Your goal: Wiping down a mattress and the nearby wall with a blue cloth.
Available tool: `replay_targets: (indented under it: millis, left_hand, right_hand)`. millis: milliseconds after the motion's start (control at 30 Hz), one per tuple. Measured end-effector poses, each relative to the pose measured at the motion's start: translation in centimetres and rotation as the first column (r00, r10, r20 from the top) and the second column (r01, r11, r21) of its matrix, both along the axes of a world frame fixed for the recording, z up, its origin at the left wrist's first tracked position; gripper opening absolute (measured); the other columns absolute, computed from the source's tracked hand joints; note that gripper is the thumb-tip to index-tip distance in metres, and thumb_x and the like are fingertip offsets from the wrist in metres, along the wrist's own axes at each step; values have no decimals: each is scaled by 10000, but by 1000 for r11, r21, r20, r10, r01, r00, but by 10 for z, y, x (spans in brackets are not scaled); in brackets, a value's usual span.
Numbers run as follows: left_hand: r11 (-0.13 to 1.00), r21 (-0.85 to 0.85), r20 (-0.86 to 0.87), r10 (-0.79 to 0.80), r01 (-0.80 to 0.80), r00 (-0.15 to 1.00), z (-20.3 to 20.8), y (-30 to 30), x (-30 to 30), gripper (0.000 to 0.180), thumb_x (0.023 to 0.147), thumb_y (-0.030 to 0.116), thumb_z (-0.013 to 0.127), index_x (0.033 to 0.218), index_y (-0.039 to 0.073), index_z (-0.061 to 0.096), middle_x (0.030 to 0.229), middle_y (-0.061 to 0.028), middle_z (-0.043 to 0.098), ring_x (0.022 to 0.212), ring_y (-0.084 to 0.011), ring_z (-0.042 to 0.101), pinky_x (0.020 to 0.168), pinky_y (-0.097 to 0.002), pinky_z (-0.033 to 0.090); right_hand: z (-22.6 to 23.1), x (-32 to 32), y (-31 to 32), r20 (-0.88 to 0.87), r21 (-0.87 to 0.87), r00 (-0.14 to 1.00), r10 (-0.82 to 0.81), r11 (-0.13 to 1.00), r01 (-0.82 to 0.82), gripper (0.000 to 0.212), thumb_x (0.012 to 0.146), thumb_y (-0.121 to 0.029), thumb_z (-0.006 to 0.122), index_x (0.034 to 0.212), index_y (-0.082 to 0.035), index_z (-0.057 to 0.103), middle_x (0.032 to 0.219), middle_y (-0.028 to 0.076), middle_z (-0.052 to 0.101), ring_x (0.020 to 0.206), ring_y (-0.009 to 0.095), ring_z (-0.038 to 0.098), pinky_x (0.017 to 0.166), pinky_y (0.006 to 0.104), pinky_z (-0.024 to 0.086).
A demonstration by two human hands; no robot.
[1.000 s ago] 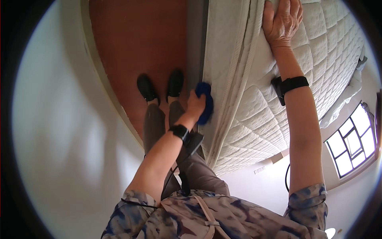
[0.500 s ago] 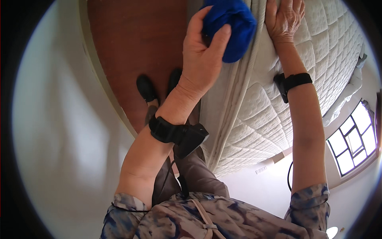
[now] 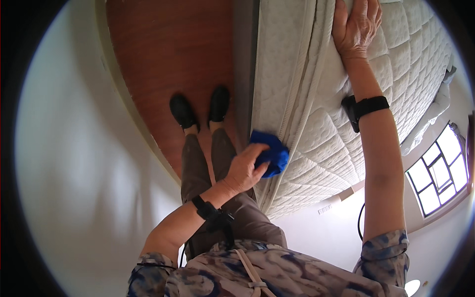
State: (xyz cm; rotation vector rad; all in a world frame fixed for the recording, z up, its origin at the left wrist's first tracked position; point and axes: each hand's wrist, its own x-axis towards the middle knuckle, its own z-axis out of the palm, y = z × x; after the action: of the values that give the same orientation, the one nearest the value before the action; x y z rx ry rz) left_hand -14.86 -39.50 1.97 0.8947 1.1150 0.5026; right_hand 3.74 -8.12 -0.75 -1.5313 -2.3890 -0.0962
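Note:
A bunched blue cloth (image 3: 275, 157) is gripped in my left hand (image 3: 246, 168), whose thumb and fingers close on it. The cloth lies against the side of the white quilted mattress (image 3: 326, 136), by its piped edge. Farther off, my right hand (image 3: 357, 30) rests flat on the mattress top near the same edge, fingers stretched out, holding nothing. Its fingertips reach the upper border of the picture. Each forearm wears a black strap with a small device.
A dark bed frame (image 3: 243, 64) runs along the mattress side. Left of it lies a strip of reddish-brown floor (image 3: 170, 44), where my black shoes (image 3: 219, 103) stand. A pale wall (image 3: 74, 148) bounds the left. A window (image 3: 439, 171) is at the right.
My left hand has drawn the blue cloth back toward my body along the mattress side. My right hand stays at nearly the same spot on the mattress.

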Motion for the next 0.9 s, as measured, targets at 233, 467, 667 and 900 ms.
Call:
replay_targets:
  millis: [233,467,667,900]
  left_hand:
    - [843,-378,238,487,-381,841,-58,95,2,441,921,157,552,1321,24,424,1218,-141,551,1120,-181,525,944,-275,415]
    - [805,-148,-32,576,-574,817,-103,159,21,487,901,158,549,1336,24,375,1157,-202,579,1051,-260,588,888,-334,471]
    - [933,-251,-72,248,-258,966,-87,68,53,471,853,117,571,1275,-13,408,1095,-298,588,1079,-444,549,903,-425,462]
    - [882,-466,-10,80,-76,997,-47,-8,43,459,863,151,597,1258,-21,438,1108,-203,613,1039,-242,603,880,-322,469]
  right_hand:
    - [2,10,1,39,43,999,29,999,-31,514,877,-231,444,1354,-39,446,1409,244,383,1285,422,369,1078,489,277]
    - [-8,15,3,31,56,999,40,998,-42,516,896,-263,423,1362,-44,437,1415,246,372,1291,422,362,1080,499,272]
    - [-10,25,1,31,59,999,36,998,-38,526,905,-297,402,1365,-43,433,1420,243,366,1296,422,356,1084,503,263]
    - [-7,11,-1,17,36,999,33,999,-33,508,902,-262,434,1362,-45,436,1407,247,380,1290,421,364,1078,494,273]
